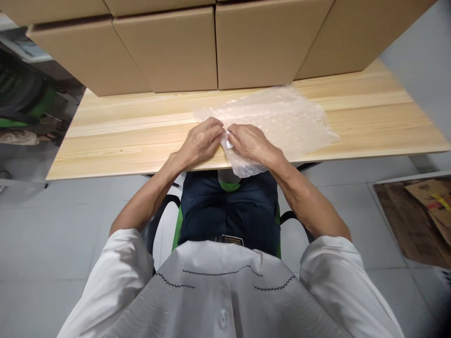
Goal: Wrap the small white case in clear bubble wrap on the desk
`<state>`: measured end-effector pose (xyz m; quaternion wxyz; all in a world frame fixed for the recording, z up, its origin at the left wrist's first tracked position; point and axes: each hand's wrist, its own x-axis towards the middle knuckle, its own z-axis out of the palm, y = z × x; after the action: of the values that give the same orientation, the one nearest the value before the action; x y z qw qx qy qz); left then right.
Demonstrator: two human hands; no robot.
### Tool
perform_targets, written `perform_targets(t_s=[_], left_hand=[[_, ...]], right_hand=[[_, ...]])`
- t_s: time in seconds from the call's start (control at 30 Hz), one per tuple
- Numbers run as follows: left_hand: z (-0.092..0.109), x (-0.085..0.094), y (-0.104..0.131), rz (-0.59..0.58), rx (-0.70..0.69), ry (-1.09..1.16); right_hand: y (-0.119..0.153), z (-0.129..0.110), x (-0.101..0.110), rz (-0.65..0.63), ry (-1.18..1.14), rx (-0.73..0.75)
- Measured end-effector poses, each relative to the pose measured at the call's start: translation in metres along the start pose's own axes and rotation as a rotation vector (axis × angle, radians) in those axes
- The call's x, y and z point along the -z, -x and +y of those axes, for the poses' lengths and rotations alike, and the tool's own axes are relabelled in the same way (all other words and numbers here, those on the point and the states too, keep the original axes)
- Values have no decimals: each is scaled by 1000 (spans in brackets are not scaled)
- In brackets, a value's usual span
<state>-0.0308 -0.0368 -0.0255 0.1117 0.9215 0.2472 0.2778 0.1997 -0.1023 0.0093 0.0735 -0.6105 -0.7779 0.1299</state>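
A sheet of clear bubble wrap [292,117] lies on the wooden table, its near corner hanging over the front edge. At its left end, a small white object [229,141] shows between my hands; its kind is too small and too covered to tell. My left hand [205,142] is closed, its fingertips pinching at the left side of the white object and the wrap's edge. Curled over the wrap, my right hand [251,144] grips the white object from the right. The two hands almost touch at the fingertips.
Large cardboard boxes [169,56] stand stacked along the back of the wooden table [116,136]. Below the front edge are my lap and a green chair [179,225]. Flattened cardboard [416,216] lies low on the right. Another green and black chair [28,94] stands at the left.
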Motion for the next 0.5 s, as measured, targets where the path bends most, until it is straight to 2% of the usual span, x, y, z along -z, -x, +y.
perform_targets(t_s=[0.23, 0.5], left_hand=[[2, -5, -9, -28, 17, 2], [-6, -8, -8, -40, 12, -4]], right_hand=[[-3, 14, 0, -3, -61, 86], [5, 9, 14, -37, -136, 106]])
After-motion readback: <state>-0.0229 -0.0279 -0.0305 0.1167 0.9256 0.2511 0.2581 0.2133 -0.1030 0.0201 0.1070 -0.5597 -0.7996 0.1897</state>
